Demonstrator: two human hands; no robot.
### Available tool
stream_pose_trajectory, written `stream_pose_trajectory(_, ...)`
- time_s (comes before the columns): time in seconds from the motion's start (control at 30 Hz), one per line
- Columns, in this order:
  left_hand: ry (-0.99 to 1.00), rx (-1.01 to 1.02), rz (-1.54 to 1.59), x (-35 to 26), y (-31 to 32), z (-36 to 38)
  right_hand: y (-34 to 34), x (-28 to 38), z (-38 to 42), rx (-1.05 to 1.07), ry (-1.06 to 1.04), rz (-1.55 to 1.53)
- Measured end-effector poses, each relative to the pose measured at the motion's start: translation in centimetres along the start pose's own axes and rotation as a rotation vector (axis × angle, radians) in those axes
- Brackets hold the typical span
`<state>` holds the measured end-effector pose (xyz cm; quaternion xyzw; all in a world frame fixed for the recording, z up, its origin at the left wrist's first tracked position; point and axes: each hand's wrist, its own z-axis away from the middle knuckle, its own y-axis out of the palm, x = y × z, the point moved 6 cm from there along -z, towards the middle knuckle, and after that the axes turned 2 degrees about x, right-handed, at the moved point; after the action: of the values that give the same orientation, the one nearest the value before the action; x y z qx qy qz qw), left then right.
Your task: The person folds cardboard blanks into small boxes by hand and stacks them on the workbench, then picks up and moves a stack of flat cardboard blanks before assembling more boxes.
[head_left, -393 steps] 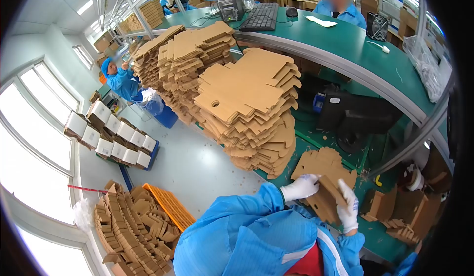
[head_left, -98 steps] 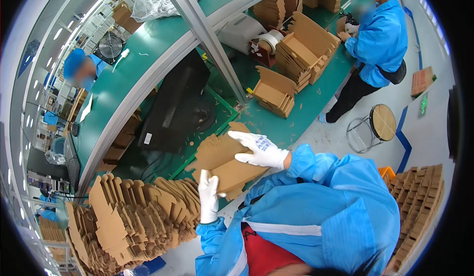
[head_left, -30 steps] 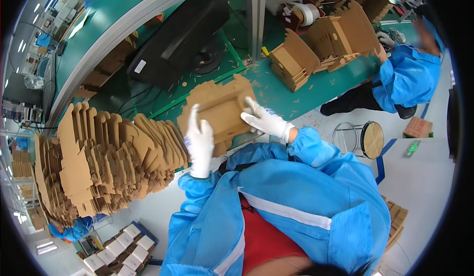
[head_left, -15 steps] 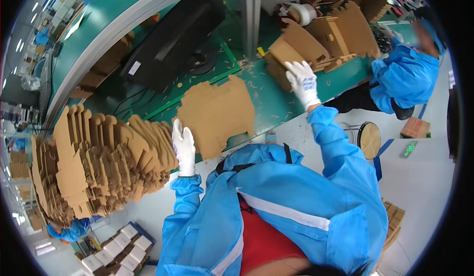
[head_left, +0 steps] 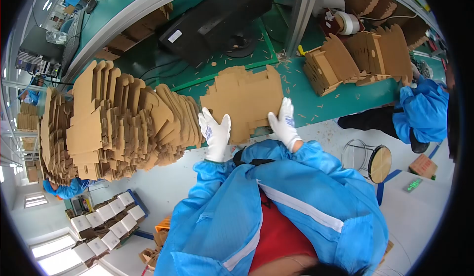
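A flat die-cut cardboard sheet [head_left: 242, 95] lies on the green workbench in front of me. My left hand [head_left: 216, 131], in a white glove, is at the sheet's near left edge, its fingers stretched out and thumb apart. At the right edge of the sheet is my right hand [head_left: 284, 123], gloved too, with open fingers that seem to touch the cardboard. A thick stack of cut cardboard sheets [head_left: 123, 118] leans at the left of the bench. Folded cardboard boxes [head_left: 330, 64] stand to the right.
Behind the sheet is a black monitor [head_left: 212, 24] on its stand. A metal post [head_left: 302, 16] rises from the bench, with a white tape roll [head_left: 348, 23] beyond it. Cardboard scraps litter the green surface. At the right are a co-worker in blue [head_left: 422, 110] and a round stool [head_left: 379, 164].
My right hand has left the folded boxes and come down to the sheet's right edge. My left hand remains by the left edge. The whole view has shifted.
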<state>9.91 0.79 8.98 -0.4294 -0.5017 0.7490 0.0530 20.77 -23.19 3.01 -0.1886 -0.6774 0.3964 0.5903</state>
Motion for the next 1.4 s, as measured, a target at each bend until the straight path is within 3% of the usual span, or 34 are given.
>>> stream_pose_trajectory(0.03, 0.053, -0.014, 0.062, -0.9, -1.2, 0.5, -1.4, 0.2, -0.2, -0.066, -0.085, -0.021)
stream_pose_trajectory(0.07, 0.159, -0.136, -0.103, -2.2, -2.5, 1.3, -3.9, 1.6, -0.3, -0.129, -0.170, -0.042)
stream_pose_trajectory(0.1, 0.033, -0.061, 0.296, -3.1, -3.7, 1.8, -7.2, 3.7, -0.7, -0.090, -0.103, -0.422)
stream_pose_trajectory(0.13, -0.093, 0.006, 0.696, -3.8, -4.6, 2.1, -9.7, 4.9, -1.3, -0.128, -0.080, -0.568)
stream_pose_trajectory(0.2, -0.150, 0.198, 0.843, -3.2, -6.1, 1.6, -12.9, 7.9, -1.5, 0.039, 0.036, -1.213)
stream_pose_trajectory(0.23, -0.184, 0.293, 0.972, -3.9, -7.1, 2.3, -12.8, 8.5, -2.1, 0.137, -0.010, -1.529)
stream_pose_trajectory(0.27, 0.111, 0.326, 0.844, -0.7, -5.1, 1.7, -12.8, 9.3, -1.9, 0.206, -0.003, -1.658)
stream_pose_trajectory(0.3, -0.277, 0.356, 1.011, -4.0, -6.6, 3.1, -12.4, 9.9, -1.3, 0.226, -0.019, -1.663)
stream_pose_trajectory(0.37, -0.153, 0.397, 0.945, -6.1, -5.8, 4.1, -11.8, 10.4, 0.3, 0.104, -0.111, -0.826)
stream_pose_trajectory(0.4, 0.124, 0.262, 0.847, -4.8, -3.6, 3.1, -9.1, 8.9, 0.2, 0.150, -0.094, -0.576)
stream_pose_trajectory(0.43, 0.057, 0.281, 0.256, -4.6, -2.3, 2.7, -8.2, 9.4, 0.7, 0.005, -0.314, -0.300)
stream_pose_trajectory(0.47, 0.018, 0.356, 0.239, -6.6, -1.8, 4.1, -10.4, 13.4, 1.6, -0.019, -0.565, -0.132)
stream_pose_trajectory(0.5, 0.413, 0.215, 0.021, -4.3, 2.9, 4.8, -9.2, 13.8, 2.2, 0.176, -0.385, 0.078)
stream_pose_trajectory(0.53, 0.636, 0.102, -0.037, -5.3, 2.6, 6.7, -7.6, 12.8, 2.4, 0.182, -0.411, 0.196)
stream_pose_trajectory(0.57, 0.855, -0.016, -0.097, -6.5, 2.0, 8.1, -8.1, 12.8, 2.2, 0.218, -0.396, 0.157)
stream_pose_trajectory(0.6, 0.788, 0.313, -0.055, -6.6, 2.5, 7.3, -9.1, 13.0, 1.9, 0.253, -0.383, 0.118)
stream_pose_trajectory(0.67, 0.486, 0.550, 0.184, -7.9, 2.2, 4.7, -11.0, 12.7, 1.6, 0.175, -0.439, -0.122)
stream_pose_trajectory(0.7, 0.931, 0.241, -0.132, -9.2, -0.1, 5.1, -12.0, 12.8, 1.8, 0.078, -0.518, -0.206)
stream_pose_trajectory(0.73, 0.664, 0.250, 0.386, -9.1, -1.1, 3.5, -12.0, 12.3, 1.8, 0.211, -0.380, -0.398)
stream_pose_trajectory(0.77, 0.366, 0.240, 0.885, -11.1, -4.0, 2.8, -11.1, 11.1, 2.2, 0.323, -0.331, -0.386)
stream_pose_trajectory(0.8, 0.344, 0.179, 0.935, -11.6, -5.1, 2.6, -10.0, 10.2, 2.5, 0.440, -0.286, -0.373)
stream_pose_trajectory(0.83, 0.393, 0.147, 0.852, -12.5, -5.9, 2.6, -11.5, 12.7, 3.0, 0.418, -0.421, -0.303)
stream_pose_trajectory(0.9, 0.254, 0.228, 0.805, -12.1, -5.3, 2.3, -14.6, 16.5, 4.8, 1.051, 0.064, -0.662)
stream_pose_trajectory(0.93, 0.327, 0.246, 0.772, -11.8, -5.5, 2.4, -11.8, 12.0, 4.2, 1.207, -0.031, -0.922)
stream_pose_trajectory(0.97, 0.353, 0.248, 0.797, -11.8, -5.6, 2.5, -11.8, 11.5, 3.5, 1.156, -0.088, -1.089)
stream_pose_trajectory(1.0, 0.442, 0.252, 0.719, -12.1, -5.6, 2.8, -13.0, 13.1, 2.2, 0.890, -0.286, -1.026)
stream_pose_trajectory(1.03, 0.502, 0.263, 0.754, -12.0, -4.7, 3.0, -13.7, 14.4, 1.7, 0.722, -0.292, -0.917)
stream_pose_trajectory(1.07, 0.418, 0.302, 0.811, -12.7, -4.6, 3.4, -13.1, 13.3, 1.0, 0.697, -0.110, -0.846)
stream_pose_trajectory(1.1, 0.342, 0.370, 0.913, -12.7, -4.5, 3.6, -12.6, 13.4, 0.5, 0.723, -0.139, -0.842)
stream_pose_trajectory(1.17, 0.513, 0.208, 0.862, -13.7, -6.7, 4.4, -12.6, 14.0, -0.6, 0.558, -0.378, -0.759)
stream_pose_trajectory(1.2, 0.401, 0.344, 1.157, -13.8, -6.2, 4.5, -13.0, 14.5, -0.7, 0.466, -0.492, -0.719)
stream_pose_trajectory(1.27, 0.355, 0.258, 1.235, -13.3, -7.6, 4.2, -12.6, 13.4, -0.2, 0.495, -0.483, -0.745)
stream_pose_trajectory(1.33, 0.310, 0.099, 1.271, -11.9, -8.5, 2.8, -10.0, 8.9, 0.8, 0.712, -0.251, -0.930)
stream_pose_trajectory(1.4, 0.265, -0.122, 1.308, -9.3, -8.8, 0.0, -8.4, 7.6, 1.8, 0.902, -0.160, -0.755)
